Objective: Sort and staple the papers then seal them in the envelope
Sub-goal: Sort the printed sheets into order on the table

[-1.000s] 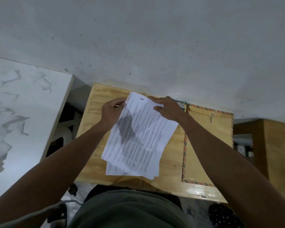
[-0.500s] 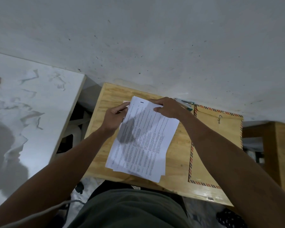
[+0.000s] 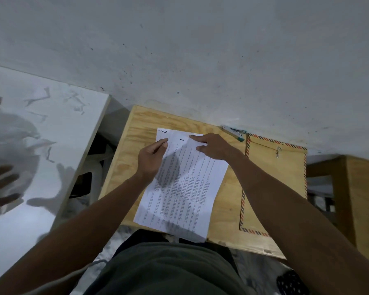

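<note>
A stack of printed white papers [image 3: 185,188] lies tilted on the small wooden table [image 3: 128,154]. The top sheet is marked "1"; a sheet marked "9" pokes out at the far left corner. My left hand [image 3: 150,159] pinches the stack's upper left edge. My right hand [image 3: 213,146] presses its fingers on the upper right corner. A brown envelope [image 3: 271,188] with a striped border and a string clasp lies flat to the right. A stapler [image 3: 233,133] rests at the table's far edge, just left of the envelope.
A grey wall rises right behind the table. A white marbled tabletop [image 3: 30,145] stands to the left, with another person's hand [image 3: 0,184] blurred at its left edge. Another wooden piece of furniture [image 3: 362,199] stands at the right. My lap fills the bottom.
The papers' near end has slid toward me and hangs over the table's front edge. A sheet marked "9" now shows at the far corner. Both hands stay at the top.
</note>
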